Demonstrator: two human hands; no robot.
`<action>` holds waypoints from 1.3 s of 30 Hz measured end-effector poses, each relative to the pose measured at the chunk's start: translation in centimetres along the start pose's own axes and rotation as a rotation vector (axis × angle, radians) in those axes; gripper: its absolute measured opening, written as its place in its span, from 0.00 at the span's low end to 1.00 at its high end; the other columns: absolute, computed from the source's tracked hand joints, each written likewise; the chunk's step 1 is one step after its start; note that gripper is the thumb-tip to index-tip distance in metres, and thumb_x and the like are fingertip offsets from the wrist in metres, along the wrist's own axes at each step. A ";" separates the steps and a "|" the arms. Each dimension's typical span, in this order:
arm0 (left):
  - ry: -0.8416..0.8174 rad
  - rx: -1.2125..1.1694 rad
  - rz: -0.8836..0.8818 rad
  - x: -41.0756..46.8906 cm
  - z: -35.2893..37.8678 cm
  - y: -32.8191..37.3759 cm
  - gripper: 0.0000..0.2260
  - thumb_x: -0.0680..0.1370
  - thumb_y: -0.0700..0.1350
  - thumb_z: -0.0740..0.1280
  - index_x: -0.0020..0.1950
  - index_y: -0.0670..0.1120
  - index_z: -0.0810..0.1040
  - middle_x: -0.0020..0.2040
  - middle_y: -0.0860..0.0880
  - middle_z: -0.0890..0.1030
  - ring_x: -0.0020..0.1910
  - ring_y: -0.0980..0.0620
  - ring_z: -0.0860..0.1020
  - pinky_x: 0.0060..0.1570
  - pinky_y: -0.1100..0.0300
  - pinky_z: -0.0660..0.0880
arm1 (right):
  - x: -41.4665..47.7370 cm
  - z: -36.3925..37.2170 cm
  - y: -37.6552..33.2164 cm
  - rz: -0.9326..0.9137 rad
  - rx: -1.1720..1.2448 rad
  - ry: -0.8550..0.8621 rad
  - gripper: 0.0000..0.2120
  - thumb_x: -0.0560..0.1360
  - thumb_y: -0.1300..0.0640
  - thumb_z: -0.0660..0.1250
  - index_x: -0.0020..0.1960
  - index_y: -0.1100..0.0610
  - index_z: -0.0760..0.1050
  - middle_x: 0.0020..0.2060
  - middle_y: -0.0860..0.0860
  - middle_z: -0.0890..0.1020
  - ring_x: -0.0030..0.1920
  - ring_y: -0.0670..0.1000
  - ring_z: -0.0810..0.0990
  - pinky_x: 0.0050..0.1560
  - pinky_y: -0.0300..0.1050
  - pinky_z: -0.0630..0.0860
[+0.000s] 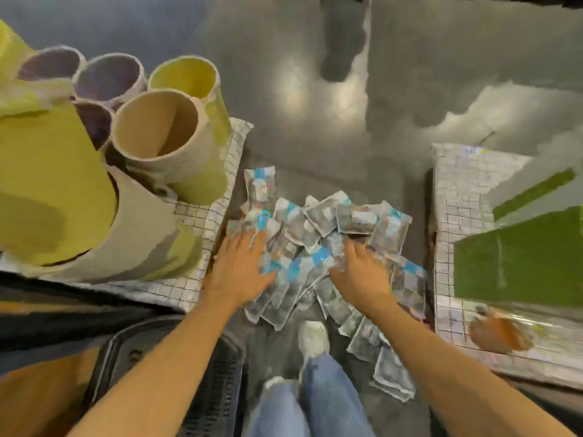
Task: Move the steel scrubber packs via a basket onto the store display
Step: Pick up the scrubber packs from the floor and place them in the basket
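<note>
Several steel scrubber packs (318, 222), silvery with blue labels, lie in a loose heap on the grey floor between two display blocks. My left hand (239, 266) lies flat on the heap's left side, fingers spread over the packs. My right hand (359, 269) reaches into the heap's right side with its fingers curled among the packs; whether it grips one is unclear. A dark plastic basket (217, 392) stands at the lower left, under my left forearm, mostly hidden.
Left display block (202, 222) with a grid-patterned top holds yellow and beige rolled mats (157, 137). The right display block (457, 200) carries green sheets (520, 260) and a brown object (498, 334). My jeans and a white shoe (312, 339) are below the heap.
</note>
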State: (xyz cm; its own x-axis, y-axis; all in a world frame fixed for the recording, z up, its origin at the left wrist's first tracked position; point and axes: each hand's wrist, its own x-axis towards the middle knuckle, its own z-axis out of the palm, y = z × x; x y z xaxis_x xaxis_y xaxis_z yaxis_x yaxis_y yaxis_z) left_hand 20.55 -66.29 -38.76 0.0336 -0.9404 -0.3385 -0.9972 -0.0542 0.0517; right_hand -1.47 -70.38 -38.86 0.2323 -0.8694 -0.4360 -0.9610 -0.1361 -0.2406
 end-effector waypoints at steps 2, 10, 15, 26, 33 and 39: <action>-0.086 0.011 -0.001 3.0 4.6 -1.4 0.39 0.76 0.65 0.57 0.78 0.45 0.48 0.78 0.44 0.53 0.77 0.44 0.52 0.73 0.48 0.50 | 3.6 4.1 0.1 0.020 0.022 -0.072 0.29 0.78 0.48 0.60 0.74 0.57 0.55 0.68 0.55 0.67 0.67 0.58 0.67 0.59 0.53 0.69; -0.262 -0.102 -0.064 11.8 28.1 -6.7 0.42 0.75 0.64 0.60 0.78 0.45 0.42 0.78 0.46 0.49 0.77 0.46 0.50 0.75 0.52 0.51 | 14.8 26.4 1.6 0.112 0.121 -0.241 0.34 0.78 0.45 0.60 0.76 0.56 0.49 0.70 0.55 0.64 0.69 0.57 0.66 0.60 0.52 0.69; -0.346 -0.120 -0.080 14.5 40.8 -9.7 0.43 0.75 0.60 0.65 0.77 0.39 0.46 0.77 0.41 0.54 0.75 0.43 0.56 0.72 0.51 0.55 | 19.0 39.1 2.5 0.241 0.216 -0.299 0.40 0.76 0.44 0.64 0.76 0.58 0.46 0.73 0.57 0.61 0.68 0.59 0.67 0.58 0.53 0.71; -0.235 -0.161 -0.209 18.0 50.8 -11.6 0.45 0.72 0.65 0.65 0.77 0.38 0.50 0.73 0.38 0.62 0.70 0.39 0.58 0.66 0.46 0.61 | 21.1 49.7 1.1 0.548 0.841 0.125 0.48 0.64 0.52 0.79 0.74 0.49 0.52 0.68 0.53 0.72 0.65 0.53 0.72 0.60 0.44 0.70; -0.264 -0.260 -0.268 19.5 49.4 -12.0 0.38 0.58 0.66 0.76 0.55 0.40 0.74 0.53 0.42 0.78 0.57 0.42 0.69 0.56 0.47 0.69 | 21.5 49.5 0.6 0.757 0.996 0.084 0.33 0.63 0.57 0.80 0.63 0.57 0.69 0.42 0.43 0.74 0.50 0.51 0.76 0.54 0.46 0.74; -0.299 -0.754 -0.494 17.7 46.2 -10.9 0.34 0.59 0.54 0.81 0.60 0.44 0.75 0.53 0.49 0.80 0.54 0.49 0.77 0.50 0.58 0.73 | 22.2 45.3 2.1 0.605 1.059 0.030 0.18 0.65 0.61 0.78 0.51 0.59 0.76 0.41 0.51 0.82 0.43 0.52 0.82 0.48 0.51 0.81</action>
State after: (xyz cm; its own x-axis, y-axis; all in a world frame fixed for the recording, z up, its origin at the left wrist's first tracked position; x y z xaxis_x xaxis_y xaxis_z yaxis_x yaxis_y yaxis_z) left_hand 28.90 -66.83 -88.73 0.3175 -0.6338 -0.7053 -0.5651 -0.7237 0.3960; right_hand 8.50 -68.42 -88.35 -0.2278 -0.6706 -0.7060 -0.3125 0.7371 -0.5992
